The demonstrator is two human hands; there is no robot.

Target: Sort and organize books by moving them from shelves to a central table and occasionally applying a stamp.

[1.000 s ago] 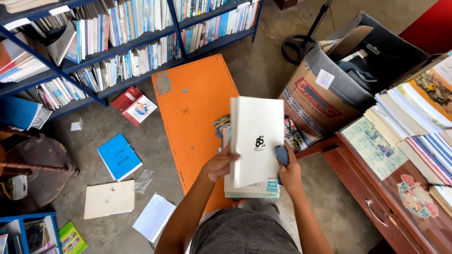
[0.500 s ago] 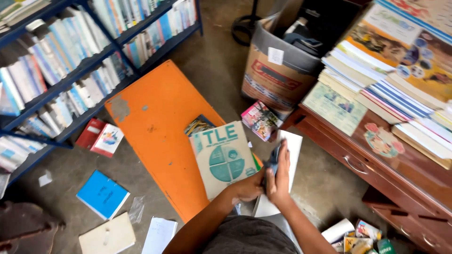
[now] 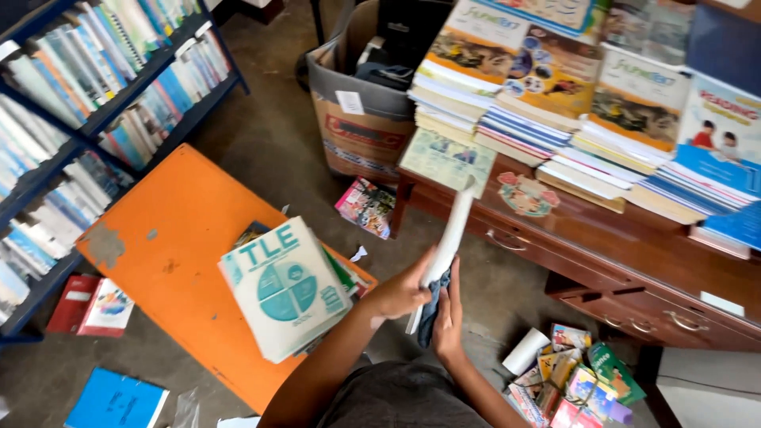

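- Grey concrete floor [image 3: 277, 135] spreads below, strewn with loose books; a blue metal bookshelf [image 3: 95, 103] packed with thin spines lines one side.
- Flat orange board [image 3: 174, 261], scuffed and chipped, carries a stack topped by a pale green paperback [image 3: 285, 289].
- Glossy brown wooden desk [image 3: 602, 254] with drawer handles holds stacked workbooks; an open cardboard box [image 3: 357, 131] stands beside it.
- Left hand [image 3: 403, 292] is closed around a thin white book [image 3: 448, 246], seen edge-on above the lap.
- Book's long axis slants up and away toward the desk edge.
- Right hand [image 3: 449, 313] presses a dark blue cloth [image 3: 432, 313] against the book's lower end, fingers wrapped on it.
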